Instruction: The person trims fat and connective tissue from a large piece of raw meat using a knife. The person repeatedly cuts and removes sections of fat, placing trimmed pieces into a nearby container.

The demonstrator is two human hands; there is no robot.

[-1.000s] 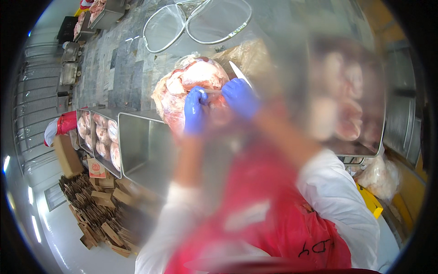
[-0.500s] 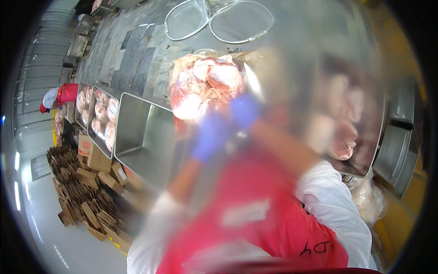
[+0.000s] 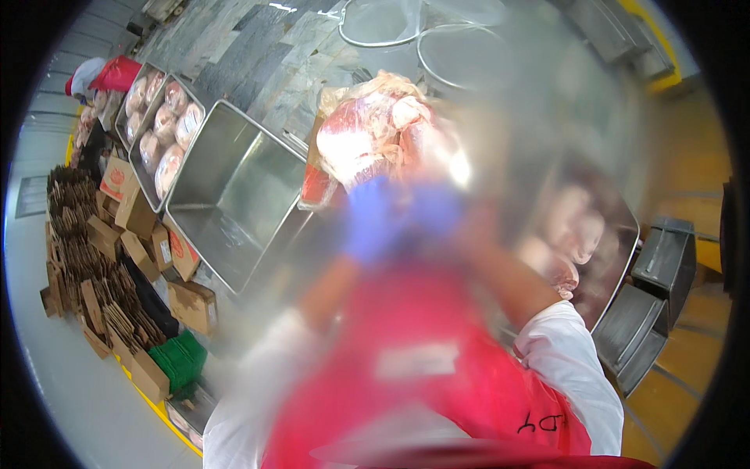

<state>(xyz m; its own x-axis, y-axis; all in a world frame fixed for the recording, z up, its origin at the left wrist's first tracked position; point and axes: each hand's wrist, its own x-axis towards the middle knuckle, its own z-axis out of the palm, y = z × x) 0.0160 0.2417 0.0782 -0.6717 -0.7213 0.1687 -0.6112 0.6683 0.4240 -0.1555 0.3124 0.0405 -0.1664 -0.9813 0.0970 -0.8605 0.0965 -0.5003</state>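
In front of me lies a heap of raw meat cuts (image 3: 373, 129), red and pale, partly wrapped in clear plastic. It seems to rest in a box, with a reddish wrapped side (image 3: 316, 187) at its left. My left hand (image 3: 370, 221), in a blue-purple glove, is against the near edge of the heap. Close beside it, my right hand (image 3: 434, 213), gloved the same way, is also at the near side of the meat. A smeared patch of the picture blurs both hands, so finger positions and any grip are hidden.
To the left stands a bare metal tub (image 3: 226, 187), then a tub of meat pieces (image 3: 168, 133). Another meat tub (image 3: 617, 293) is at right. Cardboard boxes (image 3: 134, 207) and a person in red (image 3: 117, 74) are farther left. Round-rimmed bins (image 3: 383, 43) stand beyond the heap.
The view has shifted, so the left tubs and boxes sit differently. My left hand is now higher in view, against the meat's near edge; my right hand is slightly lower and farther right.
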